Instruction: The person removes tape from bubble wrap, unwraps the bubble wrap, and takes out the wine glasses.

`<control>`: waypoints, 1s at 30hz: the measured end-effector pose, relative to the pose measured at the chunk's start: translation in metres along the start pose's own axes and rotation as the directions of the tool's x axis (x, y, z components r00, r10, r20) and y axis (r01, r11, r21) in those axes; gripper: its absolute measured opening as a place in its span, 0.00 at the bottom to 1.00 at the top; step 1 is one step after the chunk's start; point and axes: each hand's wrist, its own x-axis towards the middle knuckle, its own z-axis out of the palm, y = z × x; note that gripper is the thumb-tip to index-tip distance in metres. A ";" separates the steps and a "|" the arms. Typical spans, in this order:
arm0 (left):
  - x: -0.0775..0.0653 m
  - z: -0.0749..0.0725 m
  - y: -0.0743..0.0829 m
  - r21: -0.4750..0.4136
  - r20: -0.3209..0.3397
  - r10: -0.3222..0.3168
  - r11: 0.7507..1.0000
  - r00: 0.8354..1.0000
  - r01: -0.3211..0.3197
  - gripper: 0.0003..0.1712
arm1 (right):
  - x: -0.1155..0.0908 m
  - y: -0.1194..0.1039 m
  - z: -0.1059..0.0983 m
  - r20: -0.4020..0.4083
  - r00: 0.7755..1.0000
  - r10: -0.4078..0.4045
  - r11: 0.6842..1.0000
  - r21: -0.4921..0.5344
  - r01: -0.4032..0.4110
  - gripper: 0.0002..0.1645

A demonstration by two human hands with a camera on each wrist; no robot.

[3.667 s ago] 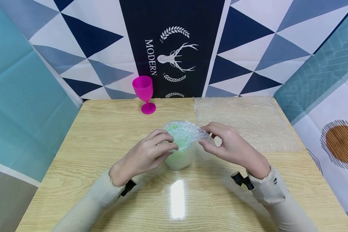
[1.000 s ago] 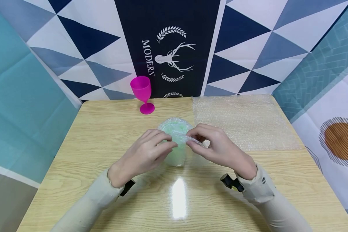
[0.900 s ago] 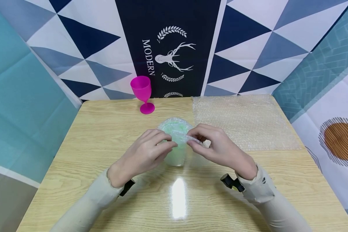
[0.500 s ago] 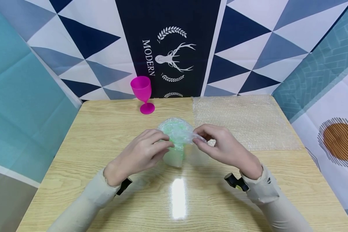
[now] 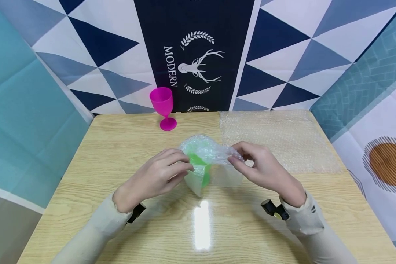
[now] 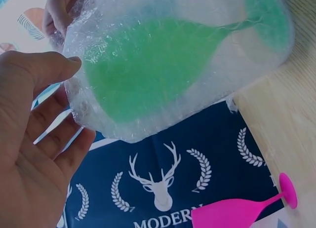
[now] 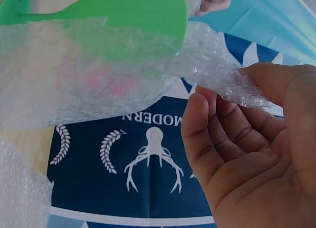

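A green plastic goblet (image 5: 196, 160) stands at mid-table, partly covered by clear bubble wrap (image 5: 214, 152). My left hand (image 5: 156, 174) holds the wrapped goblet from the left; in the left wrist view its thumb lies on the wrap's edge near the rim, with the fingers behind. My right hand (image 5: 260, 165) pinches a gathered corner of the wrap between thumb and fingers and stretches it out to the right. In the right wrist view, the bare green cup (image 7: 148, 13) shows above the lifted wrap. Part of the goblet's stem and base is hidden in the head view.
A magenta goblet (image 5: 162, 102) stands upright near the back edge of the wooden table (image 5: 128, 146). Another sheet of bubble wrap (image 5: 277, 139) lies flat at the back right. Patterned cloth walls (image 5: 118, 62) rise behind the table.
My right hand has drawn the wrap's corner to the right, away from the goblet. More bare green shows at the front. My left hand has shifted slightly left.
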 end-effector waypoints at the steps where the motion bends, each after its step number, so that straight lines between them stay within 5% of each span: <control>1: 0.000 0.000 0.000 -0.004 -0.002 0.004 1.000 1.000 -0.004 0.10 | -0.001 0.001 -0.001 -0.004 1.000 0.009 1.000 -0.001 -0.009 0.10; 10: -0.003 -0.002 -0.001 -0.020 -0.011 0.011 1.000 1.000 -0.011 0.11 | -0.008 0.005 -0.004 -0.045 0.998 0.039 0.999 0.016 -0.039 0.11; 30: 0.013 0.008 0.019 0.146 -0.011 -0.047 0.988 0.999 0.048 0.16 | -0.003 -0.003 0.000 -0.003 1.000 -0.028 0.999 0.038 0.028 0.12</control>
